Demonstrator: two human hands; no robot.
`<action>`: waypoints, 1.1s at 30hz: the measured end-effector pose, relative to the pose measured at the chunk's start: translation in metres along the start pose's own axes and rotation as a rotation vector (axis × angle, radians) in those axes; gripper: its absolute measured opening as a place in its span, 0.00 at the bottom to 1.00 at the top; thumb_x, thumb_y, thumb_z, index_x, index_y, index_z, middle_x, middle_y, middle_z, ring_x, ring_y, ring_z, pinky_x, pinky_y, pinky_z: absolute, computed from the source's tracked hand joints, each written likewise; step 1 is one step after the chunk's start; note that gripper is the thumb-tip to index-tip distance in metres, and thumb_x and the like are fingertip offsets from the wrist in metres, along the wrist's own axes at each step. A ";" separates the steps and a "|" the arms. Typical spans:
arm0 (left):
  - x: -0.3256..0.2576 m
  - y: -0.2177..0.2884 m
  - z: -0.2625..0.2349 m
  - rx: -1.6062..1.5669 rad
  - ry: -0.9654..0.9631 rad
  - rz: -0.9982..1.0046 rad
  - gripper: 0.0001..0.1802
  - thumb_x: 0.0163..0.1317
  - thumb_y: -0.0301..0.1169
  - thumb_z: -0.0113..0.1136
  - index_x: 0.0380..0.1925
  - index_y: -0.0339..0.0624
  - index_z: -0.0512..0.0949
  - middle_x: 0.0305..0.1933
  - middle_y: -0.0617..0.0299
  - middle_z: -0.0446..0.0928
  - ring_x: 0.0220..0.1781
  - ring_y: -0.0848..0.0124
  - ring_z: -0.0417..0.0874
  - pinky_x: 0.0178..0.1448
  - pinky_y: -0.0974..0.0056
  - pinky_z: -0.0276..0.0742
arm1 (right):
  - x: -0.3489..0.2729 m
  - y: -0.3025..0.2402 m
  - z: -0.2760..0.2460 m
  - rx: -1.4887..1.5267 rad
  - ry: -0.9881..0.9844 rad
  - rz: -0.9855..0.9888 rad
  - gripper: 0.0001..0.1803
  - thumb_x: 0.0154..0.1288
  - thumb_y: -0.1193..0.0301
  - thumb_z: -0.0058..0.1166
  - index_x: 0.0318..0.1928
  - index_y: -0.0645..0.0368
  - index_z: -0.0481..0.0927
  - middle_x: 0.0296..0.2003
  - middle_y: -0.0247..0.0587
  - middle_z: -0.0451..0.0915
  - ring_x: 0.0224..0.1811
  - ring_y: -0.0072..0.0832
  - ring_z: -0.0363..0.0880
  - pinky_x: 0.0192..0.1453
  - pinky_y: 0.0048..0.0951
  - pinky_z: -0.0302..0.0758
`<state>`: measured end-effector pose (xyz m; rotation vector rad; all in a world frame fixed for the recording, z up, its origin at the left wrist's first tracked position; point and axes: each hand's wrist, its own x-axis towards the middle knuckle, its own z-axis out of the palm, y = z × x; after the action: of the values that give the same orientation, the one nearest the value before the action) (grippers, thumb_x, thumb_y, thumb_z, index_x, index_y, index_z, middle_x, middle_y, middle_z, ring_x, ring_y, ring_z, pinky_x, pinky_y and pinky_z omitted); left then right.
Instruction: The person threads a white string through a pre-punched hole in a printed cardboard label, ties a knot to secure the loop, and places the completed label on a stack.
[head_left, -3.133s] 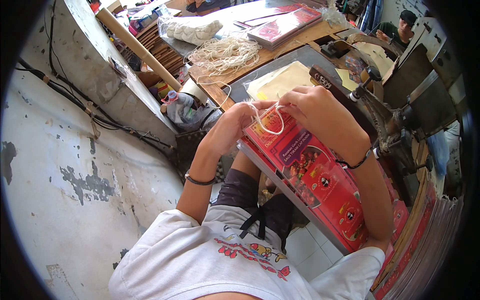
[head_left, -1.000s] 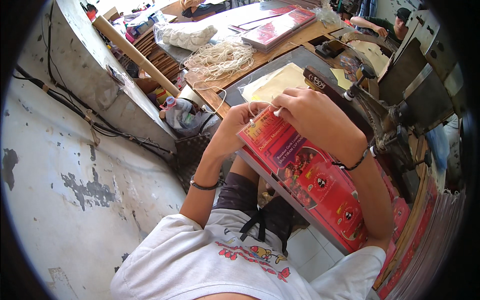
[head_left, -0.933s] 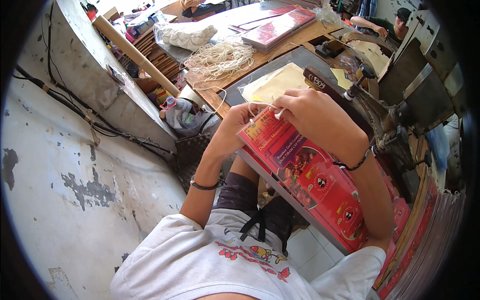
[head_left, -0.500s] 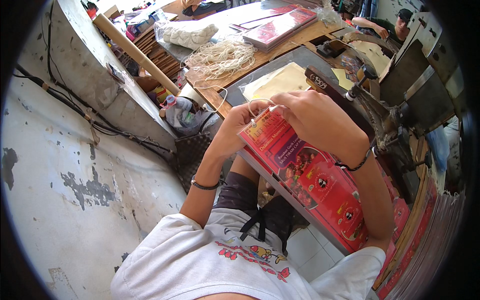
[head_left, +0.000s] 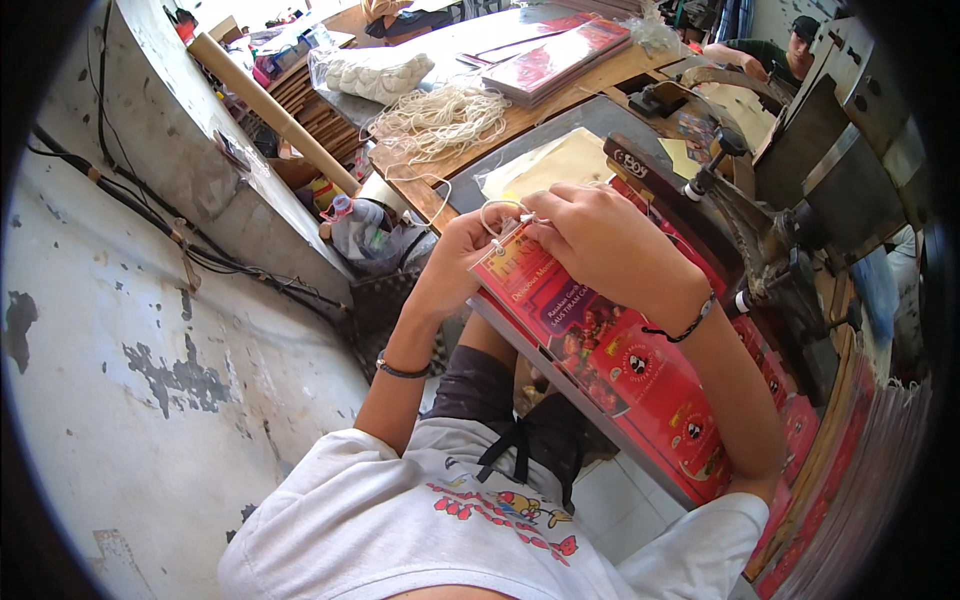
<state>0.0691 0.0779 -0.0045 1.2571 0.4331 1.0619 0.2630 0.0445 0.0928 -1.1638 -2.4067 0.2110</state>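
Note:
A stack of glossy red printed sheets [head_left: 620, 385] with food pictures lies slanted in front of me. White cord [head_left: 486, 212] forms a small loop through the eyelet at its upper left corner. My left hand [head_left: 458, 262] is closed at that corner, its fingertips pinching the cord beside the eyelet. My right hand [head_left: 600, 238] bends over the top edge, thumb and fingers pinched on the cord near a small white knot. Part of the cord is hidden behind the fingers of my right hand.
A tangled heap of white cord [head_left: 440, 122] and another red stack [head_left: 558, 62] lie on the table. A metal machine [head_left: 770, 230] stands close on the right, above more stacked sheets [head_left: 850, 480]. A peeling wall [head_left: 180, 400] borders the left. Another person [head_left: 770, 60] sits at the far right.
My right hand and forearm have shifted slightly left, uncovering more red print beyond the right wrist. The cord loop and sheet corner have moved a little left. Both hands remain closed at the corner.

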 end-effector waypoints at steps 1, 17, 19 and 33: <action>-0.001 0.002 0.000 -0.004 0.013 -0.001 0.16 0.65 0.27 0.66 0.52 0.33 0.78 0.44 0.66 0.82 0.42 0.84 0.80 0.45 0.75 0.79 | 0.001 0.002 0.002 -0.027 0.005 -0.027 0.12 0.73 0.67 0.49 0.44 0.63 0.79 0.39 0.55 0.81 0.44 0.53 0.81 0.50 0.46 0.77; -0.001 0.010 0.010 0.127 0.071 0.009 0.15 0.64 0.25 0.68 0.49 0.31 0.81 0.44 0.62 0.83 0.42 0.81 0.81 0.47 0.73 0.81 | 0.002 0.009 -0.018 0.018 0.072 -0.075 0.11 0.69 0.71 0.52 0.37 0.67 0.83 0.33 0.59 0.83 0.40 0.52 0.83 0.49 0.45 0.78; -0.001 0.010 0.011 0.112 0.061 0.020 0.14 0.64 0.25 0.68 0.49 0.31 0.81 0.44 0.62 0.83 0.41 0.81 0.81 0.47 0.73 0.81 | 0.001 0.011 -0.019 0.023 0.071 -0.082 0.11 0.69 0.72 0.52 0.38 0.67 0.84 0.34 0.59 0.83 0.40 0.51 0.84 0.49 0.44 0.79; -0.002 0.016 0.013 0.109 0.031 -0.003 0.15 0.64 0.25 0.67 0.49 0.31 0.80 0.44 0.62 0.83 0.42 0.80 0.82 0.48 0.72 0.81 | 0.005 0.007 -0.026 -0.009 0.094 -0.186 0.08 0.65 0.72 0.59 0.41 0.61 0.86 0.33 0.53 0.85 0.37 0.44 0.85 0.47 0.38 0.81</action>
<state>0.0713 0.0684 0.0139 1.3373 0.5223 1.0680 0.2773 0.0519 0.1151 -0.9247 -2.4161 0.0836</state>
